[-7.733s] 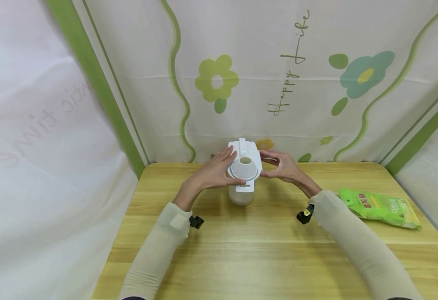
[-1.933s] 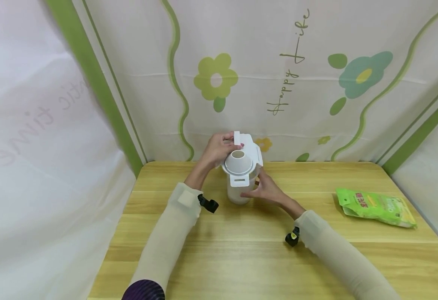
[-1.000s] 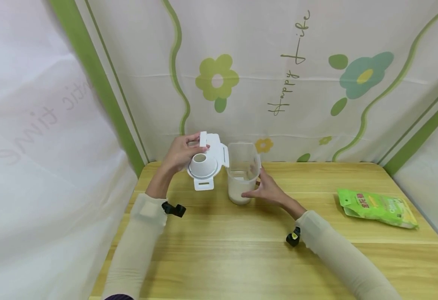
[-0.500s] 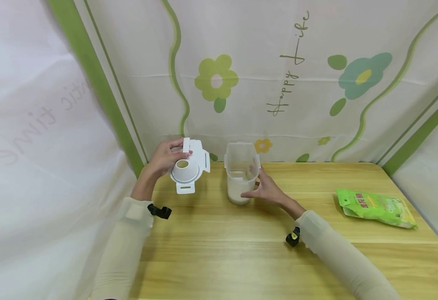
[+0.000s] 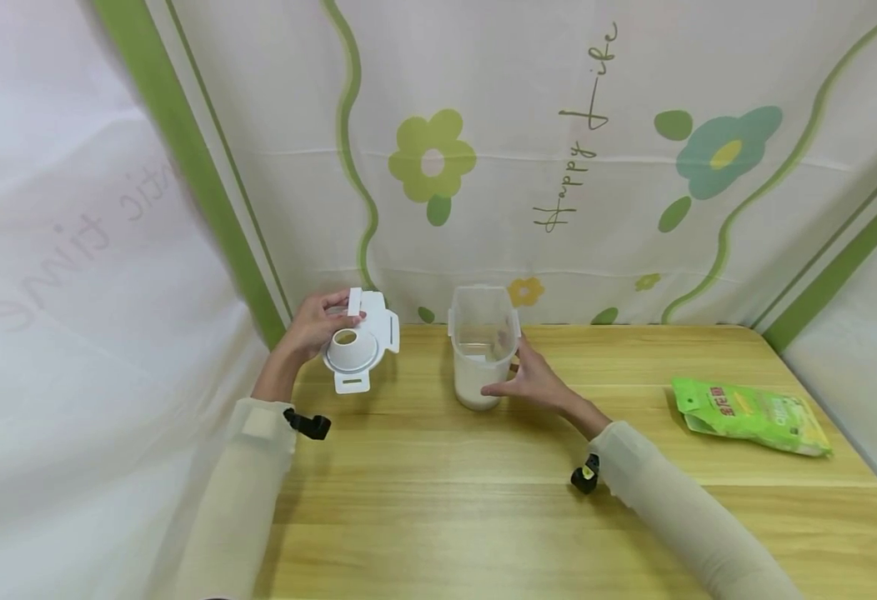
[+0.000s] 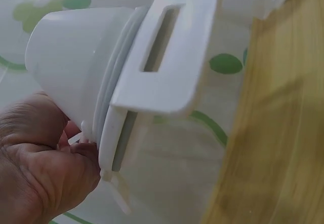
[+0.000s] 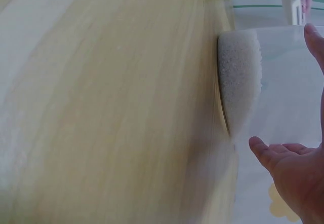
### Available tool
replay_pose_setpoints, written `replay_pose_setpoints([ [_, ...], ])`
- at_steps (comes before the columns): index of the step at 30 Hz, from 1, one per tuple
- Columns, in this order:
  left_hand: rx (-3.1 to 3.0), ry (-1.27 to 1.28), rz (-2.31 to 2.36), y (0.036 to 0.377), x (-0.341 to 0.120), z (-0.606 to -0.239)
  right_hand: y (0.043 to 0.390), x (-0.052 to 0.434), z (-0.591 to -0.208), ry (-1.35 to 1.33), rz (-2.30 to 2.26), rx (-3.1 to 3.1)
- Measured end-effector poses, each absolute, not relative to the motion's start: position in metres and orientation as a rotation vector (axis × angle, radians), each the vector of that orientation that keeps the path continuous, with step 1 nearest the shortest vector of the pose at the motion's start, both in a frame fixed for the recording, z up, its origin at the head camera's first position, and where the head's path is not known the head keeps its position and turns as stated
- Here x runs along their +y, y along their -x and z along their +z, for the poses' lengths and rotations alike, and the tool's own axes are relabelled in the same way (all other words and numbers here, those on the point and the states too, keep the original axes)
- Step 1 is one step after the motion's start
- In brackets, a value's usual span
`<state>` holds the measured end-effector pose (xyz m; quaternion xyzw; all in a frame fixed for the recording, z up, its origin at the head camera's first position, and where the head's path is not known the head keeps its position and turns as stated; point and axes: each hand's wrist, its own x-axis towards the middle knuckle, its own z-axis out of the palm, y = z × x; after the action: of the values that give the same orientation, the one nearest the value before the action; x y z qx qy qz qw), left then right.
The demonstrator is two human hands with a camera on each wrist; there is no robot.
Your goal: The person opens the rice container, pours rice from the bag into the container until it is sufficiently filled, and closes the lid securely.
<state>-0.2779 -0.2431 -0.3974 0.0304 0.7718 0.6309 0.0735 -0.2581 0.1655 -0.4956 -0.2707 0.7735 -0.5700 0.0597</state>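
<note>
My left hand (image 5: 311,327) pinches a white plastic lid (image 5: 373,332) near its raised strip, at the left back of the table. A cone-shaped cap (image 6: 76,57) and slotted side flaps stand out on that lid. To its right, a clear storage container (image 5: 483,321) stands upright with its top uncovered. White grains that look like rice (image 7: 239,67) fill its lower part. My right hand (image 5: 534,382) holds the container from the right, thumb on the near side. Most of those fingers are hidden behind the container in the head view.
A green food packet (image 5: 754,415) lies flat at the right of the wooden table (image 5: 438,500). A printed curtain (image 5: 498,233) hangs right behind the table's back edge, and more white cloth (image 5: 71,350) hangs at the left.
Earlier the lid sat on the container with both hands on it. My right hand then moved to the container's side; my left hand lifted the lid off and carried it left and slightly down.
</note>
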Motion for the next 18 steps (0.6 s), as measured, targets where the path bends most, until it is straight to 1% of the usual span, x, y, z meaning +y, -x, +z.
replay_pose_setpoints([
  [12,2.301,-0.057,1.853,0.28,-0.265,-0.425,0.259,0.165,-0.498,0.794,-1.726,2.339],
  [18,2.32,0.06,1.849,0.283,-0.271,-0.437,0.258,0.165,-0.499,0.802,-1.73,2.336],
])
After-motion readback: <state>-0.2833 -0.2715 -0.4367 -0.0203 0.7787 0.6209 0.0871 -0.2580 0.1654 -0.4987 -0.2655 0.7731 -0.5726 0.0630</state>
